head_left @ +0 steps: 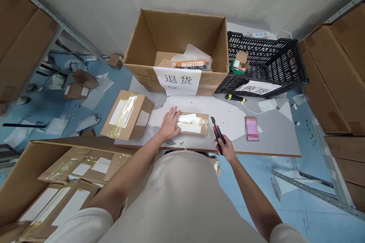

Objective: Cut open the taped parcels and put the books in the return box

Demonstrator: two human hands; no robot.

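Note:
A small taped cardboard box (194,124) with a white label lies flat on the table (265,144), near its front edge. My left hand (170,123) rests on the left end of this box, fingers stretched out. In my right hand (225,148) is a black and red utility knife (217,132), gripped by its handle, its blade pointing up and away from me. The knife is just right of the box and apart from it. Left of my left hand stands a larger taped cardboard box (127,115) with a white label.
Behind are a big open carton (176,78) with a paper sign and a black plastic crate (268,60) holding small packages. A yellow and black tool (235,98) and a pink blurred item (252,128) lie rightward. A carton of parcels (17,171) stands at lower left.

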